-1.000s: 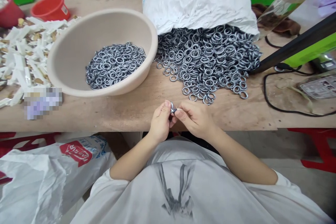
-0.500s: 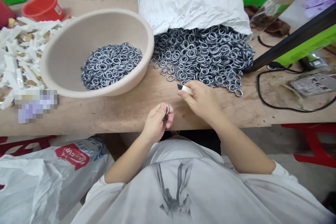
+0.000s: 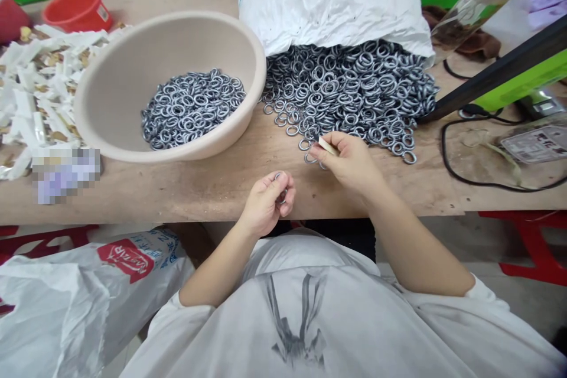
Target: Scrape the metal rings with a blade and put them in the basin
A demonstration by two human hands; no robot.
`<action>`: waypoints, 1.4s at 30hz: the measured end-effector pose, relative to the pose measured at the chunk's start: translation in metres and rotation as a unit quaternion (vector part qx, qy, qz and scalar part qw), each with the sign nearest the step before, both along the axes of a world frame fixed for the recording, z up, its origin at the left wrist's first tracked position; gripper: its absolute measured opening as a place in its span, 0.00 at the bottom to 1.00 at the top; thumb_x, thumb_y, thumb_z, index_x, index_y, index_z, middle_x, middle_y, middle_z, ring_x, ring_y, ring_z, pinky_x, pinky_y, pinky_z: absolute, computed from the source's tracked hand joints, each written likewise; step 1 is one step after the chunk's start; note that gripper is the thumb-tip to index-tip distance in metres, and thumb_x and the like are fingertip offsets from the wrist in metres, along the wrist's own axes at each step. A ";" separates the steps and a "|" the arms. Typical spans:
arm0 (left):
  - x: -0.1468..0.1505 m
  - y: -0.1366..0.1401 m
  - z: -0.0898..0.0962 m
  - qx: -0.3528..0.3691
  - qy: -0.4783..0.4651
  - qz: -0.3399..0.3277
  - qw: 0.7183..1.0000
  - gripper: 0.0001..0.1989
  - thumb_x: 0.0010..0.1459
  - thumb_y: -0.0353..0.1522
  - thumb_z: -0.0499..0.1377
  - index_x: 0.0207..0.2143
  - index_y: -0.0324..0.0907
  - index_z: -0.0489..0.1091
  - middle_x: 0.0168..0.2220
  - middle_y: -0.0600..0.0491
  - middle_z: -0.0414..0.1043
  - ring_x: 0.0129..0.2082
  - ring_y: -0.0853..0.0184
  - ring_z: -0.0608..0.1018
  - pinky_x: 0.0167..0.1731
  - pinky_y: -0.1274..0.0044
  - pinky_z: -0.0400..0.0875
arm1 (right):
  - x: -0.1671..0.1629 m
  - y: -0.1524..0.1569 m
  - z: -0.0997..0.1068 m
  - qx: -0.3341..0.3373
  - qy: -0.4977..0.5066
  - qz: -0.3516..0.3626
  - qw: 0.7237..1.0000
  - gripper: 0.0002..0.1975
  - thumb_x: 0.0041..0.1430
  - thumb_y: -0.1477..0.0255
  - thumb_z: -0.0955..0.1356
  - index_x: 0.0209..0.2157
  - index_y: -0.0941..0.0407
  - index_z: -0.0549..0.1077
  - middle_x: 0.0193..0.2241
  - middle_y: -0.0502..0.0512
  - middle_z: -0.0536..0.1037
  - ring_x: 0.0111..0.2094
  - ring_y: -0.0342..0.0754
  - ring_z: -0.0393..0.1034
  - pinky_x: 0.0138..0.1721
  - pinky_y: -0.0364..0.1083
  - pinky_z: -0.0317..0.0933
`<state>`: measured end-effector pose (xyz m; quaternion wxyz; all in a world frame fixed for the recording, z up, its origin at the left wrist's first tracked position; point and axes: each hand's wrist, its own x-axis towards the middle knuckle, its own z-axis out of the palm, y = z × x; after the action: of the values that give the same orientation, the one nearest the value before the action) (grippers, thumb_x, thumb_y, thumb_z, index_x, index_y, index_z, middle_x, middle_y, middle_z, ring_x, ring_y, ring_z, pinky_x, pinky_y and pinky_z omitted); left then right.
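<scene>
My left hand (image 3: 271, 201) is closed near the table's front edge, with a grey metal ring (image 3: 282, 196) partly showing between its curled fingers. Whether it holds more than one ring is hidden. Pinched in my right hand (image 3: 352, 162) is a small cream-handled tool (image 3: 328, 145) with a dark tip, which is at the near edge of the ring pile (image 3: 349, 88). A few loose rings (image 3: 305, 144) lie beside that tip and the fingertips. Left of the pile, a large beige basin (image 3: 119, 65) holds many similar rings.
Behind the pile lies a white sack (image 3: 328, 6), its mouth over the rings. A black and green stand (image 3: 500, 71) and a black cable (image 3: 447, 159) are at right. White scraps (image 3: 26, 94) and a red bowl (image 3: 75, 9) are at left.
My right hand has moved forward with the tool, whose tip is now at the rings; a few rings now lie by its fingers. My left hand has curled further over its ring.
</scene>
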<state>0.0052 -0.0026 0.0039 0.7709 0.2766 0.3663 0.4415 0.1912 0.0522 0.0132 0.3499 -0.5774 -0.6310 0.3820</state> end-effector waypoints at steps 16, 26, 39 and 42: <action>0.017 -0.006 -0.003 0.015 0.048 0.017 0.999 0.26 0.55 0.52 0.63 0.22 0.40 0.64 0.16 0.59 0.61 0.14 0.77 0.61 0.12 0.83 0.50 | -0.030 -0.042 -0.001 -0.036 0.209 0.044 0.976 0.24 0.52 0.46 0.73 0.36 0.54 0.74 0.25 0.49 0.75 0.27 0.45 0.69 0.31 0.46 0.64; 0.016 -0.006 0.004 -0.016 -0.018 0.005 1.000 0.28 0.54 0.51 0.64 0.17 0.41 0.58 0.12 0.60 0.54 0.11 0.79 0.56 0.11 0.84 0.49 | -0.022 -0.054 0.005 0.117 -0.020 0.124 0.985 0.29 0.68 0.47 0.57 0.24 0.54 0.67 0.22 0.51 0.69 0.26 0.44 0.62 0.30 0.45 0.52; 0.004 -0.011 -0.002 0.047 -0.014 -0.046 0.998 0.27 0.57 0.48 0.63 0.17 0.39 0.63 0.13 0.58 0.57 0.12 0.78 0.59 0.14 0.82 0.52 | -0.013 -0.004 -0.004 0.050 -0.221 0.037 0.973 0.27 0.69 0.50 0.58 0.26 0.55 0.69 0.24 0.52 0.73 0.27 0.47 0.66 0.29 0.45 0.48; -0.004 -0.010 -0.002 0.025 -0.002 -0.013 1.000 0.22 0.57 0.47 0.64 0.23 0.37 0.70 0.15 0.57 0.63 0.13 0.77 0.64 0.15 0.82 0.58 | -0.014 0.013 -0.001 0.062 -0.404 0.030 0.912 0.18 0.66 0.55 0.65 0.39 0.56 0.75 0.40 0.60 0.79 0.35 0.53 0.72 0.29 0.46 0.48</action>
<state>0.0014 -0.0121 0.0022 0.7702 0.2995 0.3503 0.4409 0.1774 0.0650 0.0120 0.0883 -0.6401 -0.7583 0.0862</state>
